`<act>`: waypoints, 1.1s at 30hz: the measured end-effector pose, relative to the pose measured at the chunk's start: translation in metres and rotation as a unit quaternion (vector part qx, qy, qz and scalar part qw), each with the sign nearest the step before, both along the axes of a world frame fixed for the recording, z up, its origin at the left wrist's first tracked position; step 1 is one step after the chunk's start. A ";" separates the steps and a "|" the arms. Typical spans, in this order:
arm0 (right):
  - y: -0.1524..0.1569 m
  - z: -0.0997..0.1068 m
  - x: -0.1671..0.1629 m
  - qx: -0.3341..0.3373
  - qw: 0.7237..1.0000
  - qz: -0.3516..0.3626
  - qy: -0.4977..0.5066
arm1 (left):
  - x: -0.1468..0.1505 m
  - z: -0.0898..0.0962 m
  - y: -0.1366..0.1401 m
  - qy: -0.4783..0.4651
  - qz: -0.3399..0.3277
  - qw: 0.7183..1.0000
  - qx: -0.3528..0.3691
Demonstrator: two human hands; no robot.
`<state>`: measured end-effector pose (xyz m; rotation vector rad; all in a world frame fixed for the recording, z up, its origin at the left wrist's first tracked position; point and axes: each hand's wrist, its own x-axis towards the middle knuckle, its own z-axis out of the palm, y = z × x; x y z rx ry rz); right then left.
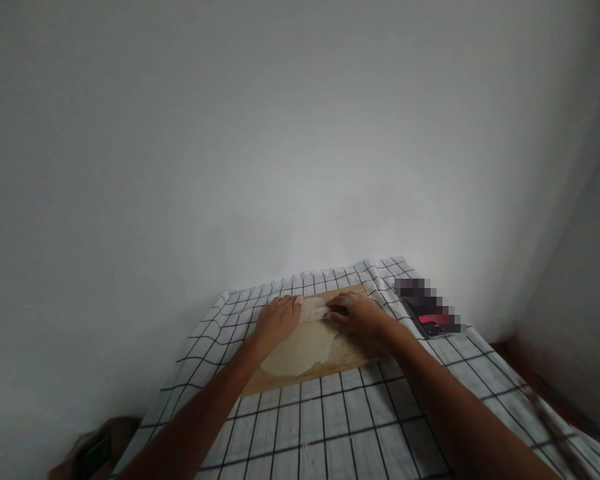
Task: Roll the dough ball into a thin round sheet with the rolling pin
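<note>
A thin, pale sheet of dough (297, 350) with an uneven edge lies on a wooden board (260, 385). Across its far part runs a whitish, flour-dusted cylinder that looks like a rolling pin (313, 311); both ends are hidden by my hands. My left hand (280, 316) lies over its left side, fingers bent downward and close together. On the right side, my right hand (354, 312) curls round it with thumb and fingers, flour on the knuckles. How much dough lies under or around the cylinder I cannot tell.
Under the board is a white tablecloth (310, 413) with dark grid lines and a few crumbs. A dark and red flat object (430, 319), partly pixelated, rests to the right. The wall (300, 167) rises behind the table. A brown box-like thing (97, 450) stands low at left.
</note>
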<state>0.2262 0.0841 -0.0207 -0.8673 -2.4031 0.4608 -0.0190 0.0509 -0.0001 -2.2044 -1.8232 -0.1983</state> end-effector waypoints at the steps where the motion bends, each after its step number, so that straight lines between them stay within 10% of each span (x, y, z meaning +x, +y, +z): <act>1: 0.000 0.000 0.000 -0.002 1.000 -0.002 0.001 | 0.001 0.001 0.005 0.003 -0.002 1.000 -0.002; 20: -0.004 0.005 0.003 0.021 0.973 -0.228 -0.032 | 0.041 0.014 0.102 -0.101 0.133 0.986 -0.009; 33: 0.005 0.003 0.001 0.023 0.948 -0.311 -0.057 | 0.051 0.010 0.142 -0.112 0.112 0.987 -0.003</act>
